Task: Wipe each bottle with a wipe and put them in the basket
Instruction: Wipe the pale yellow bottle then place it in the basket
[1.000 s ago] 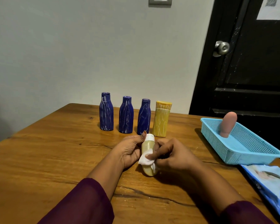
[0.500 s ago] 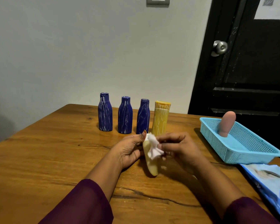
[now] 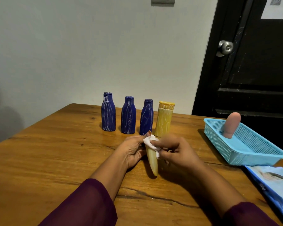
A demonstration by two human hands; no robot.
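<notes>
Your table (image 3: pixel 39 160)
Four bottles (image 3: pixel 128 115) at twelve, behind the tube (image 3: pixel 152 160); basket (image 3: pixel 260 154) at two holds one bottle (image 3: pixel 232 124); pack (image 3: pixel 273 181) at four.

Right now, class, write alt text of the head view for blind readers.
The left hand holds a pale bottle; the right hand presses a wipe on it. Four bottles stand behind, a pink bottle in the basket.

A cracked wooden table (image 3: pixel 47 160) stands by a pale grey wall (image 3: pixel 88 46) in a dimly lit room.
A black door (image 3: pixel 252 70) with a round metal knob (image 3: pixel 225 47) fills the right side, a sheet of paper (image 3: pixel 278 8) fixed near its top; a grey switch plate (image 3: pixel 162 0) sits high on the wall.
</notes>
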